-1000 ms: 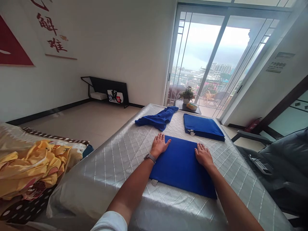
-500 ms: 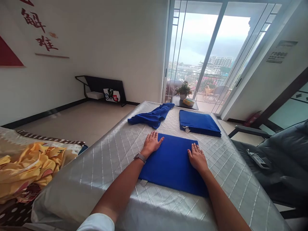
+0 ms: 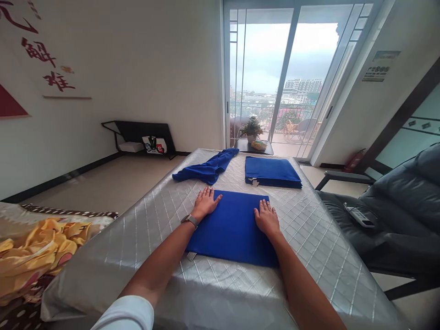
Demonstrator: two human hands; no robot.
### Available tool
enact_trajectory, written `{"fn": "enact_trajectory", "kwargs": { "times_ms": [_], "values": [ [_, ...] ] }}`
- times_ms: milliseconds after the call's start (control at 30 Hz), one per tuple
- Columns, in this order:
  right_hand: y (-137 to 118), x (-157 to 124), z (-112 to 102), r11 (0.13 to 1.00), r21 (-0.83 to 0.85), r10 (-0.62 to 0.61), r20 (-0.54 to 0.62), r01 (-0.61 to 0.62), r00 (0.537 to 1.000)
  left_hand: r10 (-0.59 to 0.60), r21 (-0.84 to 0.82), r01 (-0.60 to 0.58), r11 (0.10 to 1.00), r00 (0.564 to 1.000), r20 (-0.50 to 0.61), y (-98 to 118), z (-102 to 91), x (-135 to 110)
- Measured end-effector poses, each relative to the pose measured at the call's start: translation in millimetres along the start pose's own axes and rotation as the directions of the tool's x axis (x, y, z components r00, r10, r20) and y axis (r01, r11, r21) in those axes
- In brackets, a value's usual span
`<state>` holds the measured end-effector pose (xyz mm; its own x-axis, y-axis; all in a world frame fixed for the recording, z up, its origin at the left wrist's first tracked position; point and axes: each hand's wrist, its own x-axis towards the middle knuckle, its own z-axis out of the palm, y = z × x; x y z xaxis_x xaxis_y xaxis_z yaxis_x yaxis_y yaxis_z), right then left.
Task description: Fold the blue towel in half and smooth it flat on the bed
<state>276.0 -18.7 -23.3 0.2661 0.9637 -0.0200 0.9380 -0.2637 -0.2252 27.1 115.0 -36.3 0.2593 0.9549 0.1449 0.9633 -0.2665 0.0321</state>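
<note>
A flat blue folded cloth point(image 3: 233, 229) lies on the quilted silver cover in front of me, with a small white tag at its near left corner. My left hand point(image 3: 206, 204) rests flat on its far left corner, fingers stretched out. On the far right part of the cloth lies my right hand point(image 3: 267, 217), palm down and open. Beyond it, to the right, is a neat stack of blue folded cloths point(image 3: 273, 172) with tags showing. A crumpled blue cloth point(image 3: 208, 167) lies beyond my left hand.
The silver cover point(image 3: 144, 229) spreads over a large raised surface. At the left is a pile of yellow cloth point(image 3: 48, 243). A dark armchair point(image 3: 388, 206) with a remote-like device point(image 3: 359, 215) stands at the right. A potted plant point(image 3: 252, 128) sits beyond the far edge.
The view has shifted slightly, moving the scene left in the picture. Both hands still lie flat at the same places on the blue cloth, with no clear movement over it.
</note>
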Motion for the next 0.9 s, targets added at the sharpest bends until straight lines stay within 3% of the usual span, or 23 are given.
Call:
{"fn": "enact_trajectory", "kwargs": {
  "times_ms": [100, 200, 333, 433, 533, 633, 733, 900],
  "values": [
    [0, 0, 0, 1.000, 0.021, -0.005, 0.004, 0.005, 1.000, -0.006, -0.036, 0.006, 0.999, 1.000, -0.005, 30, -12.3, -3],
    [1, 1, 1, 1.000, 0.026, -0.010, -0.003, 0.010, 1.000, 0.175, -0.171, -0.169, 0.971, 0.984, 0.027, 84, -17.9, -13],
    [5, -1, 3, 0.999, -0.016, -0.048, 0.000, 0.048, 0.999, 0.486, -0.245, -0.488, 0.838, 0.871, -0.073, 158, -12.4, -30],
    [8, -3, 3, 0.995, -0.052, -0.089, 0.012, 0.089, 0.996, 0.579, -0.227, -0.584, 0.779, 0.810, -0.097, 181, -5.2, -36],
    [7, -3, 3, 0.996, -0.046, -0.078, -0.003, 0.078, 0.997, 0.595, -0.201, -0.602, 0.773, 0.797, -0.101, 173, 0.7, -37],
    [5, -2, 2, 0.999, -0.020, -0.045, -0.018, 0.045, 0.999, 0.524, -0.199, -0.526, 0.827, 0.849, -0.065, 147, 2.8, -37],
    [3, 0, 2, 1.000, -0.001, -0.025, -0.021, 0.025, 0.999, 0.424, -0.194, -0.417, 0.888, 0.906, -0.004, 110, 0.5, -36],
    [3, 1, 3, 1.000, -0.014, -0.027, -0.023, 0.027, 0.999, 0.282, -0.142, -0.272, 0.952, 0.958, 0.060, 34, -4.5, -37]
  ]
}}
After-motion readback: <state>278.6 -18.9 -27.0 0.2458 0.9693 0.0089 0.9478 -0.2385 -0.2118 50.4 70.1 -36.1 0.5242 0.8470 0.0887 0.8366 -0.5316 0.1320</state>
